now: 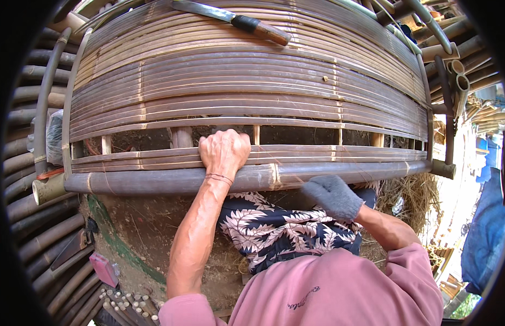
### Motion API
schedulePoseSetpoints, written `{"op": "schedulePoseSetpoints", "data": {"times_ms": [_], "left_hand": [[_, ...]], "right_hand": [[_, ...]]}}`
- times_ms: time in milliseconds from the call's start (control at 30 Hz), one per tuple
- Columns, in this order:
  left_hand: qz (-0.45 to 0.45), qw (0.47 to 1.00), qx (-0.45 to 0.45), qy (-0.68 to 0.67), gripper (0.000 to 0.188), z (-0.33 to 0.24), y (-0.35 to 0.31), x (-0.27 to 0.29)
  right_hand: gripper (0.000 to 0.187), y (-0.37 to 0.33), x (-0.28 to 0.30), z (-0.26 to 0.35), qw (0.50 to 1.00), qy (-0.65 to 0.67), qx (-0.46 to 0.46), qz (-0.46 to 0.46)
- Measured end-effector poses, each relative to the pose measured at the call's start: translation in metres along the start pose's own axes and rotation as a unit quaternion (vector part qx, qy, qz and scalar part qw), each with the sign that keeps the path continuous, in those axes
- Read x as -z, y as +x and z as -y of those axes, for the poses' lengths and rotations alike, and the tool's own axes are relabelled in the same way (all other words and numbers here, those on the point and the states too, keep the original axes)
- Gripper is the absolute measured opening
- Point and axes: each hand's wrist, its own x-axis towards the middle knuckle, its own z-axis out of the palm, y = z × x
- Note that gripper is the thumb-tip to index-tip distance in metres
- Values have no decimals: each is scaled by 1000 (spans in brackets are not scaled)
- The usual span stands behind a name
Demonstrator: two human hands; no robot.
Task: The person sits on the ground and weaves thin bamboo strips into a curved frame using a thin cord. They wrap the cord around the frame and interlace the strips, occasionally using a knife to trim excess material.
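A bamboo bench [231,76] made of long split slats spans the view ahead of me. Bare and closed, my left hand [225,150] has its fingers curled over the front bamboo slats [301,154], beside the gap behind them. A thick round bamboo pole [225,179] forms the bench's front edge, below that hand. My right hand [335,199] wears a grey knitted glove and hovers over my lap, just at the near side of the pole. Motion smears its fingertips, and nothing shows in it. On the far slats lies a large knife [236,22] with a wooden handle.
Stacked bamboo poles [30,130] line the left side. A handsaw [70,250] leans there, near a pink package [104,270] and a bundle of cut bamboo sticks [130,307]. Straw [412,198] lies at the right, beyond it a blue cloth [486,239].
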Motion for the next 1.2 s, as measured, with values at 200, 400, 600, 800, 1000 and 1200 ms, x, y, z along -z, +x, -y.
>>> {"op": "schedulePoseSetpoints", "data": {"times_ms": [200, 400, 600, 800, 1000, 1200], "left_hand": [[-60, 996, -60, -7, 42, 3, 2, -10], [-53, 967, -242, -60, 33, 30, -16, -3], [-18, 981, -175, -79, 26, 29, -24, 1], [-22, 972, -201, -122, 26, 32, -29, 1], [-6, 981, -172, -94, 29, 28, -25, 3], [-15, 982, -177, -70, 31, 23, -24, 2]], "right_hand": [[36, 21, -21, 44, 992, -29, 126, 1], [31, 7, 10, 12, 982, -110, 55, -142], [27, 21, 37, 18, 931, -224, 147, -246], [29, -27, 72, 9, 973, -191, 53, -120], [17, 51, 30, 41, 922, 173, 297, -178], [35, 87, 56, 22, 817, -546, 174, -69]]}}
